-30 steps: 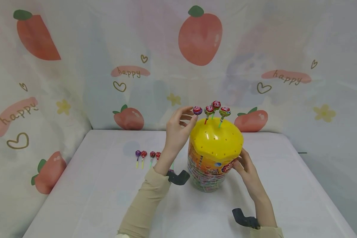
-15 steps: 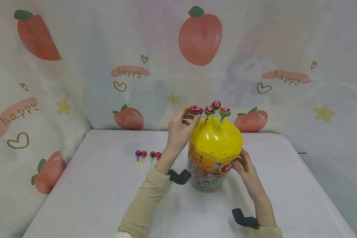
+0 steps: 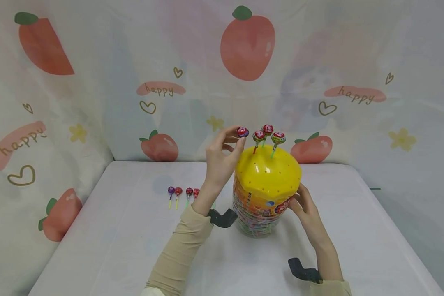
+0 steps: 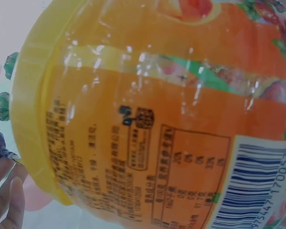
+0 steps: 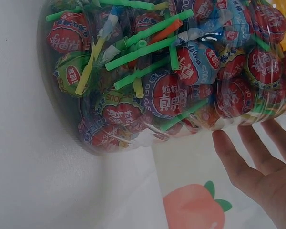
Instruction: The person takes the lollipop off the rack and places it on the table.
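Observation:
A purple-and-red wrapped lollipop (image 3: 242,132) is pinched between the thumb and fingers of my left hand (image 3: 221,160), above the back-left edge of the yellow lid (image 3: 270,174). In the left wrist view, its stick points toward the lid's rim. The lid tops a clear candy jar (image 3: 257,218) filled with lollipops. Three lollipops stand upright in the lid: one on a red stick (image 3: 258,136), one behind it (image 3: 268,130) and one at the right (image 3: 278,138). With spread, slightly bent fingers, my right hand (image 3: 306,209) touches the jar's right side.
Several loose lollipops (image 3: 178,191) lie in a row on the white table (image 3: 114,242), left of the jar; my left forearm partly covers the row. Small holes dot the lid. A printed cloth backdrop (image 3: 196,45) hangs behind the table.
My left hand first shifts slightly right, then lifts the lollipop a little up and left, away from the lid. My right hand stays on the jar.

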The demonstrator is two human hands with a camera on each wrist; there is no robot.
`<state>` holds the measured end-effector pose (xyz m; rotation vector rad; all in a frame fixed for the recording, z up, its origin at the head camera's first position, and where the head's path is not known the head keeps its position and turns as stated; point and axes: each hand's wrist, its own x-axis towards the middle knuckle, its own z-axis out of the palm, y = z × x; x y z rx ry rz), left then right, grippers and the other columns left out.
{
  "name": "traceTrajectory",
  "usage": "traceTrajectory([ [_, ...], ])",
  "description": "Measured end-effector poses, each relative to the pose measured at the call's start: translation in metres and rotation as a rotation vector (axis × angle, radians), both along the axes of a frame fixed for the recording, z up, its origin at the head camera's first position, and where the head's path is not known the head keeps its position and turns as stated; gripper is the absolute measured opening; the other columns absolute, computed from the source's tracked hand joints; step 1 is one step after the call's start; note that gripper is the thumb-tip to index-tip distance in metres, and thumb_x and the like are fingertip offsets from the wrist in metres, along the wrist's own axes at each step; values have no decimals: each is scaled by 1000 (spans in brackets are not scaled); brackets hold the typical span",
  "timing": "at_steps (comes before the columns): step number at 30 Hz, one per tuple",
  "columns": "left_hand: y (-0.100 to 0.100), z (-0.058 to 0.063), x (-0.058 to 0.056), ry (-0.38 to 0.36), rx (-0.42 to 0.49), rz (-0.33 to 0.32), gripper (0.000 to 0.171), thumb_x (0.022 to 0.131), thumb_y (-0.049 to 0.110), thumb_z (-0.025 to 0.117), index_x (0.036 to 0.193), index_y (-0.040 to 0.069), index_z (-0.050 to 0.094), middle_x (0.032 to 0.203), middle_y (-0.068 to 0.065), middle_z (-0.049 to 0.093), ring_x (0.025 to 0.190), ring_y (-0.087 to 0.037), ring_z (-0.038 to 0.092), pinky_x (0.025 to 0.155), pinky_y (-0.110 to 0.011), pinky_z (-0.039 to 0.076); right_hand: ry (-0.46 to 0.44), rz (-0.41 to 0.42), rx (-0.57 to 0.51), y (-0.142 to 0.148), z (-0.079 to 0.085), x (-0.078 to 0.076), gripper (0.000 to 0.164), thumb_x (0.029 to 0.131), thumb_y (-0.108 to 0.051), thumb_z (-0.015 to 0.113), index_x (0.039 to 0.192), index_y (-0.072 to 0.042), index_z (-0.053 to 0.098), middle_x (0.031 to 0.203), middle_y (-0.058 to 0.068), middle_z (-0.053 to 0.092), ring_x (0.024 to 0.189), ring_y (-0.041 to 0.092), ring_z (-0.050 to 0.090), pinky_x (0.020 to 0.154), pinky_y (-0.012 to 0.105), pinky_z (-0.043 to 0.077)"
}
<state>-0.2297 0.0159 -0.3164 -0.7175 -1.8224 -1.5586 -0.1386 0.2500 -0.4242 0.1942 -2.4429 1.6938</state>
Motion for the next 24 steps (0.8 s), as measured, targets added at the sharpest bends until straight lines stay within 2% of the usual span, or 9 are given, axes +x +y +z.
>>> traceTrajectory([
  [3,-2,0,2,11,12,-1,31,91,11,64,121,4,60,103,-14,67,87,-23,66,70,-23,51,-1,2,-6,0,0,-1,55,102,-22,41,153,-25,19,153,13,29,122,-4,39,105,60,35],
  [7,-6,-3,9,5,24,7,30,90,10,65,119,3,60,102,-14,67,85,-23,65,69,-23,52,-4,-3,1,-1,1,0,55,103,-21,41,153,-24,19,153,12,29,122,-5,38,105,59,35],
  [10,-10,-7,16,-2,25,31,30,90,12,66,119,4,61,101,-13,68,85,-23,65,69,-26,53,-2,2,-12,-2,2,2,55,102,-21,42,153,-24,20,152,12,29,122,-4,38,106,63,35],
  [13,-15,-13,23,0,32,67,30,89,13,67,117,5,63,99,-12,69,82,-22,66,68,-31,55,1,10,-27,-3,3,3,55,102,-20,42,153,-23,20,152,13,29,122,-3,39,105,67,33],
  [15,-19,-18,28,0,40,88,29,88,13,68,116,6,63,97,-12,69,81,-22,65,67,-34,55,1,6,-14,-2,3,3,55,102,-21,42,153,-25,20,152,11,29,122,-3,39,105,64,35],
  [19,-27,-27,38,-8,52,112,28,87,12,69,115,6,64,95,-11,70,81,-21,65,65,-32,54,0,-4,1,-1,2,2,55,103,-22,42,153,-26,20,152,11,30,121,-4,39,105,62,37],
  [24,-34,-38,50,-2,22,169,29,86,10,70,114,6,64,93,-11,69,80,-20,65,64,-28,54,0,9,-31,-2,2,1,56,102,-22,42,153,-25,19,153,14,28,121,-4,38,105,67,32],
])
